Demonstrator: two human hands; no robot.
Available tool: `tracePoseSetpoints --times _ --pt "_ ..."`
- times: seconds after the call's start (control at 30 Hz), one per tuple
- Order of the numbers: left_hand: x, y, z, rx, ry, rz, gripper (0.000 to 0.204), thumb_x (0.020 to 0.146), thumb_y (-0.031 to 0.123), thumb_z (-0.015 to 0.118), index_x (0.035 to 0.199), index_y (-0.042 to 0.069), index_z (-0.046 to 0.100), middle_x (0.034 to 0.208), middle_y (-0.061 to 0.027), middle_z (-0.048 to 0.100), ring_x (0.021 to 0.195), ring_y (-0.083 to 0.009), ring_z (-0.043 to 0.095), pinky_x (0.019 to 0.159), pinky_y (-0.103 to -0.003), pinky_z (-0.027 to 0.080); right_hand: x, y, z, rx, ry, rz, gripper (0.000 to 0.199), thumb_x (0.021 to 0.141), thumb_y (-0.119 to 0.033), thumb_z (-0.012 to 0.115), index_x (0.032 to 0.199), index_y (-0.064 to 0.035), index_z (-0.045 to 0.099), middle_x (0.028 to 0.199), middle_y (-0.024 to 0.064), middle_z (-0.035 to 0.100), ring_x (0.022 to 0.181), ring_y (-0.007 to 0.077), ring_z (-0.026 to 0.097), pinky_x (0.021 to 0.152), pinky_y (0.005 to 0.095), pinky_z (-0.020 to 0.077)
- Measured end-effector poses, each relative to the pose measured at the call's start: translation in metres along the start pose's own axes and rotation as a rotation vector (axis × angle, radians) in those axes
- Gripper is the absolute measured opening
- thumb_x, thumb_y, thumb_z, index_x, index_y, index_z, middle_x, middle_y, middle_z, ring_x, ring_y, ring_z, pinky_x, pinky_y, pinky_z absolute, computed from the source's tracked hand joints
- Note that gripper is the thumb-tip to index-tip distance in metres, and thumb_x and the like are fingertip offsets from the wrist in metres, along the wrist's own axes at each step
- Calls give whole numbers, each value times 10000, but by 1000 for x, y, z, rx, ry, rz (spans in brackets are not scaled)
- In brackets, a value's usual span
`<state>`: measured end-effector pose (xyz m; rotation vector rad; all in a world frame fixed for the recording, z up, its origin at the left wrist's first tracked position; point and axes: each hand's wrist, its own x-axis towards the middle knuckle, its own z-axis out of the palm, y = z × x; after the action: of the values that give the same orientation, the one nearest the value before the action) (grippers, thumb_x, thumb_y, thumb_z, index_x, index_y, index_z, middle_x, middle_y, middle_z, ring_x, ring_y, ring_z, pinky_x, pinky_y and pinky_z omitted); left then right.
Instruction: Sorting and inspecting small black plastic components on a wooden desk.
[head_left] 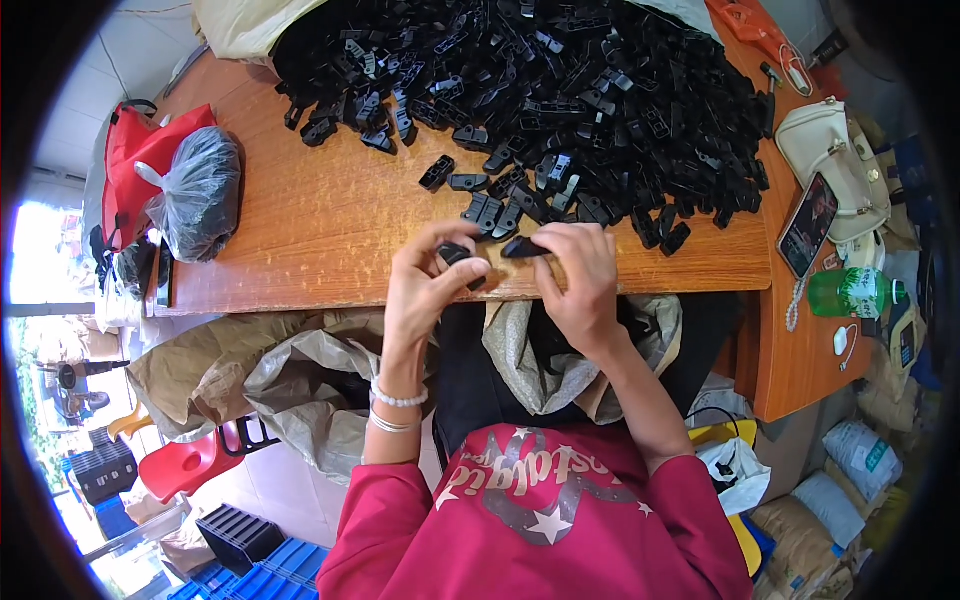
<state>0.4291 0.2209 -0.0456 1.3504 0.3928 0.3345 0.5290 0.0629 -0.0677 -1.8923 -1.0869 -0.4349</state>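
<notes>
My left hand [428, 280] is closed on a small black plastic part [458, 254], held between thumb and fingers above the table's front edge. Just right of it, my right hand [578, 275] pinches another black plastic part [520, 247], its tip pointing toward the left hand. The two parts are apart. Beyond both hands lies a large heap of similar black plastic parts [560, 100], spread over the wooden table [310, 190]. A few loose ones lie just past my fingertips. On my lap, below the right hand, an open woven sack [520, 365] has dark contents.
Left on the table are a red bag [150, 160] and a tied clear plastic bag [198, 190] of dark bits. At the right stand a cream handbag [835, 165], a phone [808, 225] and a green bottle [850, 293]. Another open sack [315, 410] sits left of my lap.
</notes>
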Motion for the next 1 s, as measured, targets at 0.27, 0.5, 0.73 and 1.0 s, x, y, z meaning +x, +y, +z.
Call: tracePoseSetpoints --times 0.27,0.5,0.73,1.0 --pt "-14 -26 18 -395 77 -187 182 889 118 643 1017 6 580 726 -64 595 480 -58 475 393 -175 351 -18 -31 -22 972 3 680 317 928 -204 624 1111 50 576 960 9 549 804 48 534 729 189 443" --pt "-21 -14 31 -243 -88 -184 401 831 -57 644 1209 -69 510 838 -183 700 738 -202 703 681 -254 548 -22 -22 -21 954 124 574 278 926 -198 626 1071 37 594 1027 57 555 836 85 559 776 201 444" --pt "-28 15 41 299 -126 -114 261 833 -26 646 1087 -79 611 760 -91 691 651 -145 678 600 -212 519 -23 -18 -23 553 26 386 137 838 -38 634 959 25 625 1006 126 590 918 235 606 798 318 483" --pt "-35 -2 41 230 -91 115 299 897 -83 500 1189 -48 555 960 -97 639 729 -121 651 647 -215 503 -23 -29 -22 651 -31 482 224 814 -3 668 1037 -14 659 1078 142 652 934 247 655 841 325 500"
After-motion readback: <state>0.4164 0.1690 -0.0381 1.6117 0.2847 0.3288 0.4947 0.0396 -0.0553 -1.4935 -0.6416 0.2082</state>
